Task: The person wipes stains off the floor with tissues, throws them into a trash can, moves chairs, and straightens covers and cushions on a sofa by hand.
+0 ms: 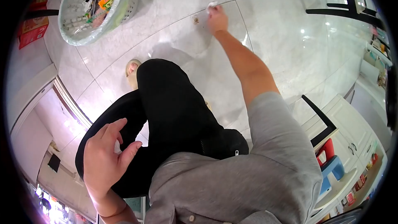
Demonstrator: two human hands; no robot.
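My right hand [217, 20] is stretched out low over the pale tiled floor [286, 29], its fingers closed on a crumpled white tissue [212, 5]. Just left of that hand is a small brownish stain [195, 20] on the tiles. My left hand [103, 159] is raised above my left thigh, fingers loosely curved and thumb apart. A small pale patch shows between its thumb and fingers, and I cannot tell what it is. My black-trousered knees [166, 87] are bent, and one foot in a light slipper [132, 68] shows beyond them.
A lined waste basket [128, 10] with rubbish, including an orange-and-green packet [107, 1], stands at upper left. Red boxes [33, 29] are beside it. Black furniture legs [344, 12] stand at upper right, with a blue stool [332, 170] and white cabinets [348, 132] lower right.
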